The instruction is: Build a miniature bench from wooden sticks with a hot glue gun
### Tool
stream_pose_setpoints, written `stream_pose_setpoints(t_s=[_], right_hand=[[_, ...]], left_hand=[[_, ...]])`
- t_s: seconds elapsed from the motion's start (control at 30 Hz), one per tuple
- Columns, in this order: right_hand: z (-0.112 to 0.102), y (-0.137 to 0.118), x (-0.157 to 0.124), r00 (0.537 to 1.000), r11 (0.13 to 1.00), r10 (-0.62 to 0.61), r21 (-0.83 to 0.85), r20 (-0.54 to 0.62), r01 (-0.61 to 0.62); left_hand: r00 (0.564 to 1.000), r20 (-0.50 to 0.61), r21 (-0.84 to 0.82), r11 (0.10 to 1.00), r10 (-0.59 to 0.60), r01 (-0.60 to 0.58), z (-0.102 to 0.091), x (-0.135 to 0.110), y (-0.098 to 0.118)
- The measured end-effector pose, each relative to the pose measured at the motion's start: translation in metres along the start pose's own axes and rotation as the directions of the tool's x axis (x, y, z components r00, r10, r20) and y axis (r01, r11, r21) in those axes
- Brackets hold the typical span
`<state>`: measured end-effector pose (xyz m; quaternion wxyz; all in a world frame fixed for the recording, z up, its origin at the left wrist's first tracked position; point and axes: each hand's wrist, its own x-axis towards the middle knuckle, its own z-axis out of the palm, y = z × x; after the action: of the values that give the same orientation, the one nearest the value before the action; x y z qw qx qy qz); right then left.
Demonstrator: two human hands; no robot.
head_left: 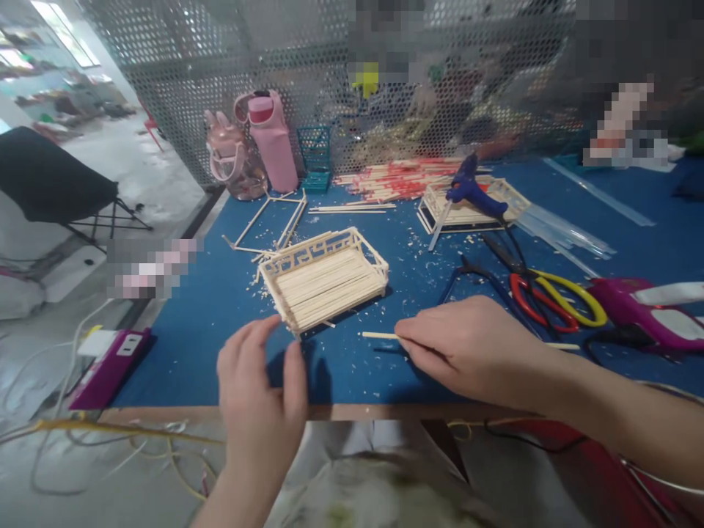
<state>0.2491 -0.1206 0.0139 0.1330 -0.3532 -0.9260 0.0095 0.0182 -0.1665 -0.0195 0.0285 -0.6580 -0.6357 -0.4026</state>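
Note:
My right hand (pixel 467 348) pinches a thin wooden stick (pixel 379 335) a little above the blue table. The stick's other end shows beyond the wrist on the right. My left hand (pixel 261 389) is open, thumb and fingers apart, close to the near left corner of a miniature bed-like frame (pixel 330 282). That frame is built from wooden sticks, with a slatted floor and latticed sides; whether my fingertips touch it, I cannot tell. Behind my right hand lie blue-handled pliers (pixel 476 273) and scissors (pixel 542 297) with red and yellow handles.
A blue glue gun (pixel 476 192) rests on a second stick frame (pixel 434 213). Clear glue sticks (pixel 572 231) lie to its right. Red-tipped sticks (pixel 390 180) are piled by the mesh partition. Two pink bottles (pixel 275 150) stand at the back left; a purple power strip (pixel 113 367) is left.

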Motion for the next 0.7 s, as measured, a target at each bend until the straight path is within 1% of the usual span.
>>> stream_pose_setpoints(t_s=[0.03,0.07,0.1,0.13,0.17,0.2,0.27,0.33,0.4,0.47,0.53,0.57,0.6,0.63,0.67,0.7], right_hand=[[0.000,-0.001,0.000,0.999,0.999,-0.045,-0.024,-0.001,0.045],[0.000,-0.003,0.001,0.996,0.995,-0.088,-0.046,-0.002,0.088],[-0.001,-0.005,0.001,0.992,0.990,-0.127,-0.064,-0.002,0.126],[-0.002,-0.006,0.002,0.988,0.984,-0.157,-0.081,-0.006,0.156],[-0.003,-0.006,0.002,0.984,0.980,-0.180,-0.094,-0.010,0.178],[-0.004,-0.006,0.002,0.981,0.976,-0.196,-0.104,-0.013,0.193],[-0.006,-0.005,0.002,0.977,0.971,-0.213,-0.112,-0.012,0.211],[-0.007,-0.003,0.002,0.975,0.969,-0.222,-0.107,0.004,0.221],[-0.007,-0.003,0.003,0.974,0.969,-0.225,-0.100,0.031,0.227],[-0.006,-0.005,0.002,0.976,0.970,-0.218,-0.108,0.020,0.219],[-0.004,-0.006,-0.002,0.977,0.971,-0.199,-0.147,-0.081,0.186],[-0.002,-0.006,-0.005,0.970,0.974,-0.176,-0.173,-0.169,0.147],[0.000,-0.003,-0.010,0.953,0.978,-0.130,-0.191,-0.275,0.079],[0.003,0.002,-0.016,0.920,0.982,-0.050,-0.189,-0.389,-0.027],[0.007,0.009,-0.022,0.863,0.974,0.060,-0.158,-0.501,-0.159],[0.010,0.019,-0.029,0.784,0.941,0.213,-0.094,-0.584,-0.326]], left_hand=[[0.988,0.054,-0.014,0.990,0.144,-0.144,-0.001,0.004,0.009],[0.949,0.161,-0.071,0.962,0.272,-0.264,-0.001,0.008,0.019],[0.893,0.281,-0.133,0.936,0.351,-0.326,0.000,0.012,0.029],[0.836,0.396,-0.169,0.925,0.380,-0.341,0.002,0.016,0.037],[0.782,0.496,-0.183,0.926,0.377,-0.330,0.004,0.020,0.045],[0.736,0.575,-0.185,0.933,0.358,-0.309,0.005,0.023,0.051],[0.674,0.669,-0.178,0.948,0.313,-0.264,0.008,0.028,0.057],[0.643,0.702,-0.201,0.951,0.308,-0.236,0.010,0.031,0.058],[0.634,0.701,-0.249,0.946,0.325,-0.210,0.013,0.032,0.056],[0.655,0.677,-0.305,0.938,0.336,-0.166,0.015,0.032,0.052],[0.708,0.637,-0.349,0.933,0.306,-0.089,0.018,0.030,0.045],[0.742,0.613,-0.363,0.931,0.270,-0.039,0.020,0.029,0.041],[0.779,0.587,-0.374,0.927,0.221,0.019,0.021,0.027,0.036],[0.809,0.564,-0.391,0.916,0.166,0.085,0.023,0.025,0.030],[0.832,0.548,-0.404,0.899,0.089,0.171,0.024,0.024,0.025],[0.843,0.538,-0.421,0.869,0.010,0.258,0.026,0.022,0.020]])
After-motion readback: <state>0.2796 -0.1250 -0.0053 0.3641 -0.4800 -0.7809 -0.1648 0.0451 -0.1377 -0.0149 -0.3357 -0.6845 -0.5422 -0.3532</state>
